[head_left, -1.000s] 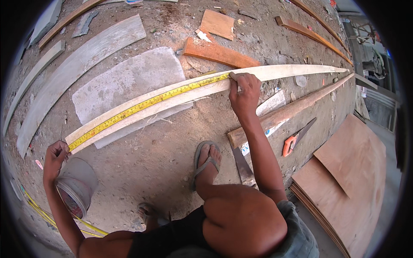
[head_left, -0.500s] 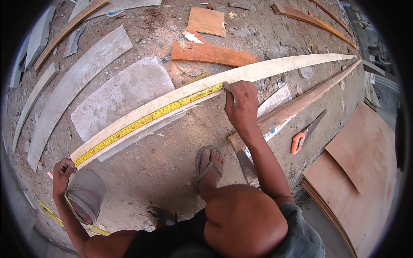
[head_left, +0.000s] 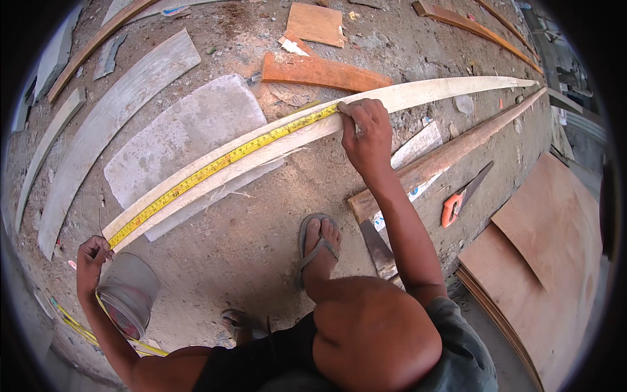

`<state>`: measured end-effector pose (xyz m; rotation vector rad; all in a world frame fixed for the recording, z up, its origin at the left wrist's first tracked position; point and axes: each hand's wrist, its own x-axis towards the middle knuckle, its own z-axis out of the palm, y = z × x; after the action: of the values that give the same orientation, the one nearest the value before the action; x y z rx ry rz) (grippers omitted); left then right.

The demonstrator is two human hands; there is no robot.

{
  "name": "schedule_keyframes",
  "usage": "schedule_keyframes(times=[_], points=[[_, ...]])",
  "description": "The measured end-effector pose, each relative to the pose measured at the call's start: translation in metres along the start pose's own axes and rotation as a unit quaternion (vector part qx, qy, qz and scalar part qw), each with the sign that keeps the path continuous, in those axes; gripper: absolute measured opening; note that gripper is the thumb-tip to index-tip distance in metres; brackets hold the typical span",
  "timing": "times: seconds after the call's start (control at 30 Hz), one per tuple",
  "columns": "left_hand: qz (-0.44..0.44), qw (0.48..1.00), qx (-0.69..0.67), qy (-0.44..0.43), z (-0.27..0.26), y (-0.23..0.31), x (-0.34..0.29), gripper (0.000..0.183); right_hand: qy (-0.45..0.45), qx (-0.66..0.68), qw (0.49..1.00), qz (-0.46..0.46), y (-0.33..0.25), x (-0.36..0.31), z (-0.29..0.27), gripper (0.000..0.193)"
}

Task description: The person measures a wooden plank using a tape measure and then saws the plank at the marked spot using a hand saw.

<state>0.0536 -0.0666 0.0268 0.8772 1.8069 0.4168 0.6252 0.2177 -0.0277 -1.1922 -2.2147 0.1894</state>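
Measuring step: left hand [head_left: 91,256] pins yellow steel tape [head_left: 225,162] at 8 o'clock end of long pale wooden plank [head_left: 418,95], right hand [head_left: 367,134] pinches it at 12; next likely needs marking there.

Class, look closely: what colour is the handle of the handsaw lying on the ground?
Orange: the handsaw has an orange handle, seen best in the head view.

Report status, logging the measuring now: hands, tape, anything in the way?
Left hand pins yellow measuring tape at near end. Right hand presses it on long pale wooden plank. Nothing across it.

Yellow tape measure [head_left: 222,163] on pale plank [head_left: 418,95].
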Motion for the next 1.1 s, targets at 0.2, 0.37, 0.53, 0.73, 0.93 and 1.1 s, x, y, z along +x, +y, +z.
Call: schedule_keyframes(times=[0.2,0.37,0.53,0.73,0.93,1.1], points=[[0.016,1.000,0.003,0.016,-0.005,-0.011,-0.003,0.014,-0.021,0.010,1.000,0.013,-0.009,-0.032,-0.019,0.023],[-0.020,1.000,-0.014,0.001,0.000,0.005,-0.002,0.012,-0.055,-0.002,0.998,0.006,0.013,0.020,0.007,0.022],[0.003,0.998,-0.015,0.054,-0.014,-0.015,-0.019,0.017,-0.100,0.123,0.986,0.046,0.020,0.062,-0.021,0.042],[0.029,0.961,-0.033,0.272,-0.069,-0.037,-0.048,0.019,-0.278,-0.154,0.946,-0.060,0.068,0.028,-0.059,0.075],[0.034,0.929,0.027,0.368,-0.124,-0.128,-0.051,0.018,-0.300,-0.143,0.941,-0.064,0.069,0.039,-0.051,0.062],[0.016,0.908,0.061,0.414,-0.112,-0.151,-0.043,0.019,-0.285,-0.139,0.945,-0.079,0.030,0.041,-0.034,0.061]])
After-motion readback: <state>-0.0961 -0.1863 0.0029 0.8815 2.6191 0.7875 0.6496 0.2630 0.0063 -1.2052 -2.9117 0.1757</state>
